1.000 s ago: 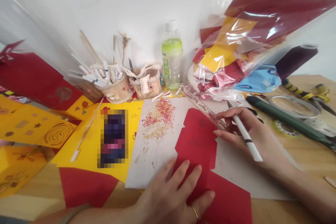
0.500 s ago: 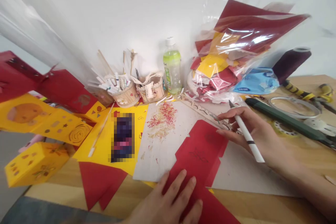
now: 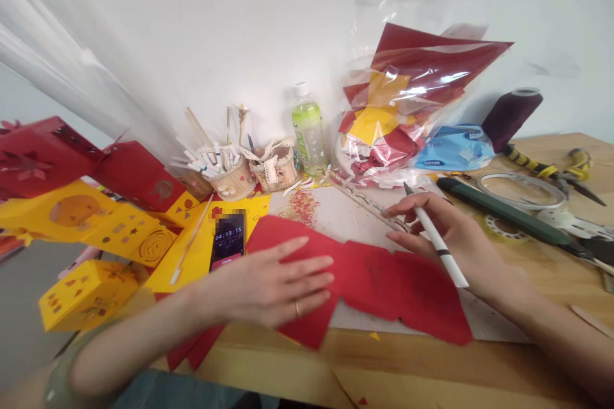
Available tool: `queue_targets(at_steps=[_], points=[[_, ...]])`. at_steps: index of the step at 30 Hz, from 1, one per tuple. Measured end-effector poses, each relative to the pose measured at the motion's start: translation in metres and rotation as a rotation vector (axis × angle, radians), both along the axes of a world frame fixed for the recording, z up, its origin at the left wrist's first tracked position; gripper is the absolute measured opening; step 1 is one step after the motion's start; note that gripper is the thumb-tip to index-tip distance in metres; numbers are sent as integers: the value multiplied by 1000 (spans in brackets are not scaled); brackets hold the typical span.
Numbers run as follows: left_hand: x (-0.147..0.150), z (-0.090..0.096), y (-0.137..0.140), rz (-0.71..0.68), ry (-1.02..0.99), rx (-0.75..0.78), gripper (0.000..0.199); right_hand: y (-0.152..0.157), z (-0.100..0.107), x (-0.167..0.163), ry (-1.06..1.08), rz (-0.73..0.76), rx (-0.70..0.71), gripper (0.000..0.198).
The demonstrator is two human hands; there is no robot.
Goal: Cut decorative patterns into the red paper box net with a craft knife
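Fingers of the left hand (image 3: 275, 284) are lying spread and unclenched over the red paper (image 3: 412, 281), the thumb staying out of sight; those of the right hand (image 3: 470, 255) are grasping a pen. A wooden table (image 3: 422, 364) is supporting a pale board (image 3: 355, 220) directly under the red paper. A ruler (image 3: 357, 195) is lying beyond the paper. The pen (image 3: 434, 236) is pointing away from it. Someone is seemingly positioning the paper; the next move is probably calling for settling it flat.
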State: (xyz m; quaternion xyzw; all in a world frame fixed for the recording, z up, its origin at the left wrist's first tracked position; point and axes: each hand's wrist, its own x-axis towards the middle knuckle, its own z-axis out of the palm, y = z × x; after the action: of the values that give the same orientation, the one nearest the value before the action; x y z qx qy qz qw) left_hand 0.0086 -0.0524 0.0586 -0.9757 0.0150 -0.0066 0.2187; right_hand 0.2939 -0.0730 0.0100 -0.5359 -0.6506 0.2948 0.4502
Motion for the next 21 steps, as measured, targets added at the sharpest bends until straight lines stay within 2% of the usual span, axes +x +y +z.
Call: queue_targets(at_steps=[3,5,8,9,12,14,16,18,21], points=[[-8,-5,37,67,134,57,41,1,2,-4,-5,0,-57,32],[-11,-10,48,109,123,64,43,2,3,-7,-22,0,-99,33],[-6,-16,41,123,-69,-18,23,2,-1,-8,-103,-9,-109,34],[-2,-19,35,102,-232,-74,22,2,-3,-9,-147,-10,-96,33],[15,-34,16,112,-399,-145,25,-1,-11,-9,-298,3,13,27],[26,-46,9,162,-431,-193,21,-4,-17,-9,-396,28,120,23],[35,-57,8,279,-425,-214,17,-6,-21,-9,-483,64,198,20],[39,-65,12,360,-402,-238,16,-7,-25,-9,-548,109,220,19],[41,-69,19,405,-371,-291,17,-7,-28,-10,-599,157,216,21]])
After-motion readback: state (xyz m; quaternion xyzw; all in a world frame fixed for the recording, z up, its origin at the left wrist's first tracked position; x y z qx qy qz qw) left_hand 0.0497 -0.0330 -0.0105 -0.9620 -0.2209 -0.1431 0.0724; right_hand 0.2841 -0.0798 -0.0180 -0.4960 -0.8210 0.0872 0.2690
